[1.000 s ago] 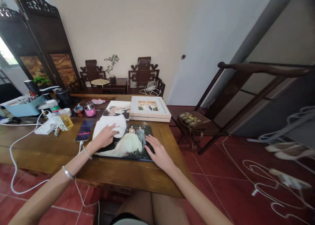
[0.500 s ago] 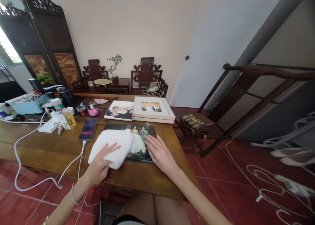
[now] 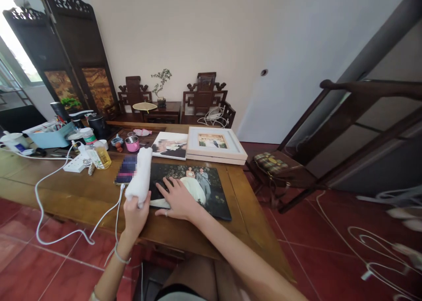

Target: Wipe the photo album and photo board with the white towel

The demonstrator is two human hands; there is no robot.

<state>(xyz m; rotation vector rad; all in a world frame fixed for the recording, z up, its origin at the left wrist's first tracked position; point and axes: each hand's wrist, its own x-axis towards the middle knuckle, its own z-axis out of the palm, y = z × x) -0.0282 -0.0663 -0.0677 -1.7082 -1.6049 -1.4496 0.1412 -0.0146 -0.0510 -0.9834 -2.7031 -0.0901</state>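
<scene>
A dark wedding photo print [image 3: 204, 189] lies flat on the wooden table [image 3: 75, 191] near its front edge. My right hand [image 3: 176, 199] rests on the print's left part, fingers spread and flat. My left hand [image 3: 134, 213] grips one end of a white towel [image 3: 141, 173] by the print's left edge; the rest of the towel stretches away along that edge. A phone [image 3: 126, 173] lies just left of the towel, partly covered by it.
Behind the print are a white framed photo [image 3: 214, 143] and another photo print [image 3: 169, 145]. At the left stand an oil bottle [image 3: 100, 156], a power strip [image 3: 76, 164], a pink cup [image 3: 132, 143] and a blue bin [image 3: 49, 136]. A wooden chair [image 3: 286, 169] stands at the table's right.
My left hand pulled the towel off the photo to its left edge and closed on it. My right hand slid from the print's right side to its left part.
</scene>
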